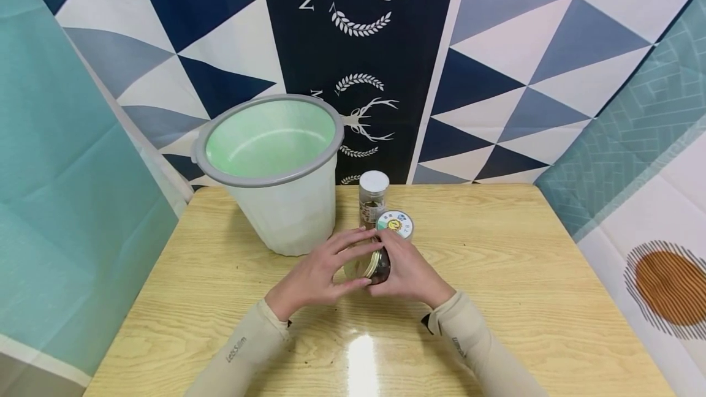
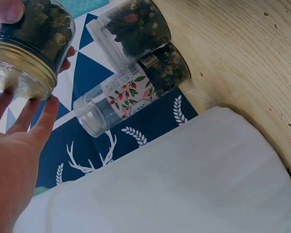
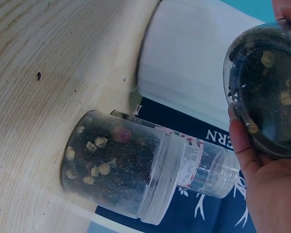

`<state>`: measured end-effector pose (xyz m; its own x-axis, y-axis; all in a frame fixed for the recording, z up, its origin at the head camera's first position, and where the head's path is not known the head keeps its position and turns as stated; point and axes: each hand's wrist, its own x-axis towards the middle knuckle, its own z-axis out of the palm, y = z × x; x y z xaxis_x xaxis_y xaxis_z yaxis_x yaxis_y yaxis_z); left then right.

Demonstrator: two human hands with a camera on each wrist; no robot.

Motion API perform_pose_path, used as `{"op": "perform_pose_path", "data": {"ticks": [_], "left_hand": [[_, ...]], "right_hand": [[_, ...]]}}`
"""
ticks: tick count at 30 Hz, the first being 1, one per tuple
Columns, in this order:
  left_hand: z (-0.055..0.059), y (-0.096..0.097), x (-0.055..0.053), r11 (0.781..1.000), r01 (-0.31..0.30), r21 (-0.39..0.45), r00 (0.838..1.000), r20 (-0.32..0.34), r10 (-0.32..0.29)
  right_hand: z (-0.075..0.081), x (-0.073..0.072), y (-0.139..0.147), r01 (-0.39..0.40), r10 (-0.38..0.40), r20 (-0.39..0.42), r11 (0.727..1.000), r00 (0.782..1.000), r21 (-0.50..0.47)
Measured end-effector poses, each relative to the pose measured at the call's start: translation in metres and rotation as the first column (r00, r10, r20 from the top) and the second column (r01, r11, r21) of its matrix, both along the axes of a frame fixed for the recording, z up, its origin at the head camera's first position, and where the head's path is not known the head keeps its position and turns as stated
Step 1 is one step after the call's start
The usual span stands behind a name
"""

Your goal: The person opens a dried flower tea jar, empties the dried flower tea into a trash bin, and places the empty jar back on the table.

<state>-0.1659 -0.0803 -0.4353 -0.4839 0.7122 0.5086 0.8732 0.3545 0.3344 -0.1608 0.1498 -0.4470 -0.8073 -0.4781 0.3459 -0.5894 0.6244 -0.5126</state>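
Left fingers (image 1: pixel 354 253) and right fingers (image 3: pixel 241 143) grip a gold-lidded jar (image 1: pixel 380 268); navy cloth (image 1: pixel 358 51) reads "ERN".

Head view from above, facing forward-down, close wrist views, apparently sideways, sharing held jar (image 2: pixel 43 29)

We see a wooden table (image 1: pixel 496 250) bearing a white bucket (image 1: pixel 292 216); right of the bucket stand a tall jar (image 1: pixel 373 198) and a short jar (image 1: pixel 394 224).

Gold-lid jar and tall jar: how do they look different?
The gold-lid jar is squat; the tall jar is slim. The gold-lid jar is held tilted; the tall jar stands upright. Both are see-through, with dark bits inside.
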Motion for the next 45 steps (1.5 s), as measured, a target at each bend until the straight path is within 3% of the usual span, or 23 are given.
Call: {"op": "perform_pose_path", "data": {"ticks": [8,10,16,19,23,26,28,33,35,42,45], "left_hand": [[-0.0006,0.0057,0.0004,0.989,-0.147,-0.012,0.986,0.075,0.147],[-0.0010,0.0045,0.0003,0.992,-0.125,-0.010,0.988,0.090,0.125],[-0.0024,-0.0023,-0.0010,0.999,0.016,0.031,0.994,0.104,-0.019],[-0.0025,-0.0024,-0.0009,1.000,-0.012,0.029,0.994,0.113,0.008],[-0.0007,0.0013,0.0010,0.993,-0.114,0.017,0.982,0.154,0.110],[0.0001,0.0037,0.0017,0.988,-0.156,-0.002,0.976,0.155,0.155],[0.0003,0.0033,0.0015,0.990,-0.139,-0.012,0.979,0.146,0.140],[-0.0008,-0.0020,0.0006,1.000,-0.012,-0.016,0.993,0.114,0.014],[-0.0015,-0.0027,0.0000,1.000,0.005,-0.011,0.994,0.111,-0.004],[-0.0007,0.0026,0.0010,0.995,-0.102,-0.002,0.983,0.151,0.101],[-0.0007,0.0024,0.0012,0.996,-0.092,-0.011,0.987,0.130,0.092]], "right_hand": [[-0.0016,0.0002,0.0001,0.002,-0.002,-0.013,1.000,1.000,0.008],[-0.0011,0.0008,0.0003,0.002,-0.002,-0.004,1.000,1.000,0.005],[0.0002,0.0012,0.0016,-0.003,0.003,0.021,1.000,1.000,-0.009],[-0.0007,0.0007,0.0019,-0.006,0.006,0.009,1.000,1.000,-0.001],[-0.0023,0.0002,0.0016,-0.008,0.008,-0.014,1.000,1.000,0.010],[-0.0022,0.0001,0.0015,-0.007,0.007,-0.012,1.000,1.000,0.010],[-0.0017,0.0003,0.0017,-0.011,0.011,-0.001,1.000,1.000,0.004],[-0.0010,0.0010,0.0023,-0.024,0.024,0.028,1.000,0.999,-0.014],[-0.0011,0.0012,0.0023,-0.022,0.022,0.032,1.000,0.999,-0.016],[-0.0025,0.0012,0.0019,-0.003,0.003,0.032,1.000,0.999,-0.015],[-0.0029,0.0006,0.0017,-0.015,0.016,0.037,1.000,0.999,-0.021]]}}
